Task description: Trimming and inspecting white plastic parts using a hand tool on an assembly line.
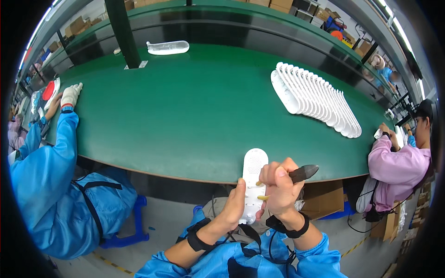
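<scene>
A white elongated plastic shell point(255, 163), rounded at its end and dotted with small holes, lies upright in front of me over the table's near edge. My left hand point(235, 204) grips it along its left side. Closed at the shell's right side, my right hand point(283, 187) holds a dark tool with a tapered end point(304, 173) that sticks out to the right. Small yellow bits show by the right fingers over the shell; I cannot make out what they are. The tool's other end is hidden by the hand.
A long row of similar white shells point(317, 99) leans together on the green table point(185, 111) at right. A clear plastic piece point(168, 47) lies near a dark post point(123, 34). Co-workers sit left, in a blue sleeve point(67, 134), and right, in a pink sleeve point(391, 160).
</scene>
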